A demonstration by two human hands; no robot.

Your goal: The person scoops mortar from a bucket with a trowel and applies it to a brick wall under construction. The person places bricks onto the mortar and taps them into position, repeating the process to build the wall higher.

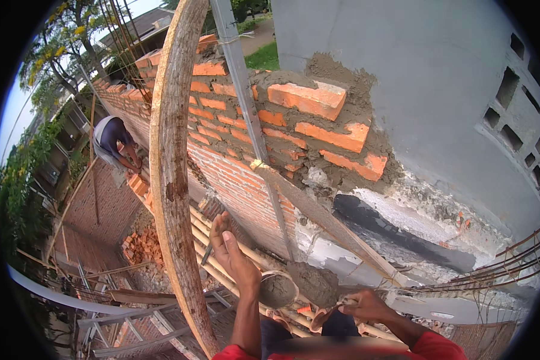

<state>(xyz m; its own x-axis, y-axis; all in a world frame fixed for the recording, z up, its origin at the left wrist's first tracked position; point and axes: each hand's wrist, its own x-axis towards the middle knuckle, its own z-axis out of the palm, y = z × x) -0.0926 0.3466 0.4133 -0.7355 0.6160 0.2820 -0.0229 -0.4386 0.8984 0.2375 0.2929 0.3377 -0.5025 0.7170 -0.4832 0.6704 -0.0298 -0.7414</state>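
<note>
My right hand (369, 305) is closed round the handle of a trowel, whose blade is hidden under a heap of wet grey mortar (315, 284). Just left of that heap is a round pale-rimmed bucket (294, 293) with more mortar inside. My left hand (239, 259) is raised beside the bucket, fingers stretched out and nothing in it. Ahead of both hands rises a brick wall (237, 180); its stepped end has protruding orange bricks (309, 99) bedded in fresh mortar against a grey rendered wall (414, 78).
Bamboo poles (222, 277) form the platform below me. A thick wooden post (173, 150) stands close on the left, and a straight upright bar (243, 78) crosses the brickwork. Farther left a person (115, 141) bends over bricks. Bent steel rods (504, 267) stick out at right.
</note>
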